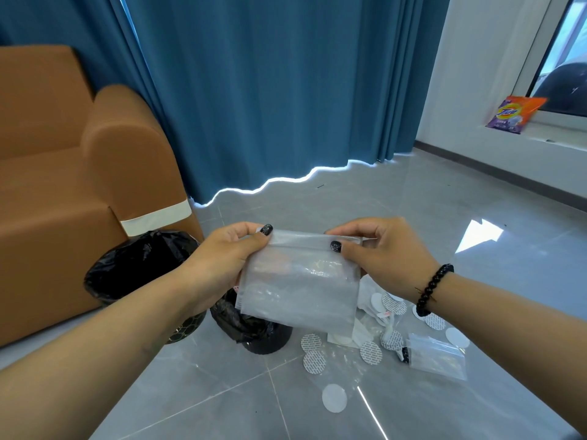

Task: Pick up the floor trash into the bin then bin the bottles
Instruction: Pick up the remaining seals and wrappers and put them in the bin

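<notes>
Up between both hands [298, 246]: translucent, wrinkled zip bag [298, 284].

floor [476, 236]: grey glossy tiles, window glare at right
curtain [270, 90]: blue, full-length, daylight leaking under hem
sofa [63, 185]: brown, left, white tape on the arm
wall [482, 58]: white, right
window [568, 58]: upper right
sill [559, 131]: white, detergent bag [514, 114] on it
</notes>
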